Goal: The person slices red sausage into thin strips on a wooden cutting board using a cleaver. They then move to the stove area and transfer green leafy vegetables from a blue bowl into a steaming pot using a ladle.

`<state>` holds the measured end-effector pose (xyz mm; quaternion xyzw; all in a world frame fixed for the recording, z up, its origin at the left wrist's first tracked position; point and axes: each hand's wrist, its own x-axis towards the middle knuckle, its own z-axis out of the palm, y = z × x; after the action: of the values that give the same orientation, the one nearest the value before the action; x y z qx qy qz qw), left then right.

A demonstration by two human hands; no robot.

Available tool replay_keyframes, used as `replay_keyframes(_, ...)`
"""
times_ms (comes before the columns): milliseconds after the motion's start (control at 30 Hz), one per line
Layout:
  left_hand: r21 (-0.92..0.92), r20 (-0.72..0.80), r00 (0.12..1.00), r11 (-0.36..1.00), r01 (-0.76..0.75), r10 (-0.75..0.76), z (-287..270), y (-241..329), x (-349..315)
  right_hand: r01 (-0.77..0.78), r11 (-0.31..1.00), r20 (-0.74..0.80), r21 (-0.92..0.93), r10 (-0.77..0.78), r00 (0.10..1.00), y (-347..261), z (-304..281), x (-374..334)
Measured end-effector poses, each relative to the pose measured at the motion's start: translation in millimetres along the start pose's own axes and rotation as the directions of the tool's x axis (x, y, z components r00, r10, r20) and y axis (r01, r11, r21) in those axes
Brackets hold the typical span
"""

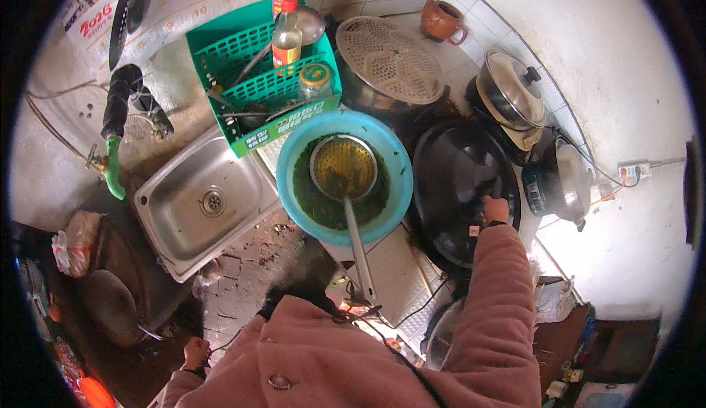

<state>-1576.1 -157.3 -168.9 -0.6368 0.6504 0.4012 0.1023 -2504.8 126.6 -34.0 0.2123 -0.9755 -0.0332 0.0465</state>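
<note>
My right hand [496,209] reaches forward and closes on the dark handle on top of a large black domed lid [448,202]. The lid covers a wide pan; its contents are hidden. Low at the left, beside my body, my left hand [196,353] hangs with fingers curled and nothing visible in them. Left of the lid stands a light blue basin [287,202] of dark green leafy stuff in liquid. A metal skimmer [357,250] lies across it, its perforated bowl inside and its handle over the near rim.
A steel sink [250,187] is left of the basin, under a green-ended tap [114,169]. Behind stands a green plastic crate [323,103] with bottles and a jar. A steamer pot [390,59], a brown jug [443,20] and lidded cookers [515,88] line the back and right.
</note>
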Motion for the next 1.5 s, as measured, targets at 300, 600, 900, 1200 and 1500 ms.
replay_keyframes(300,-0.038,0.069,0.997,0.999,-0.019,0.022,12,-1,16,-0.531,0.195,0.488,0.825,0.228,0.843,34,-125,-44)
replay_keyframes(600,-0.108,0.089,0.994,0.993,-0.049,0.059,20,-7,27,-0.377,-0.337,0.42,0.863,0.063,0.905,19,-180,-86)
replay_keyframes(900,-0.149,0.124,0.992,0.987,0.053,-0.035,26,-14,23,-0.286,-0.229,0.316,0.931,0.108,0.943,-4,-218,-100)
replay_keyframes(1200,-0.234,0.136,0.988,0.967,0.104,-0.073,30,-30,17,-0.221,-0.244,0.246,0.944,0.079,0.966,-19,-218,-106)
replay_keyframes(1500,-0.241,0.103,0.988,0.96,0.141,-0.119,32,-30,15,-0.246,-0.247,0.271,0.937,0.073,0.96,-8,-204,-90)
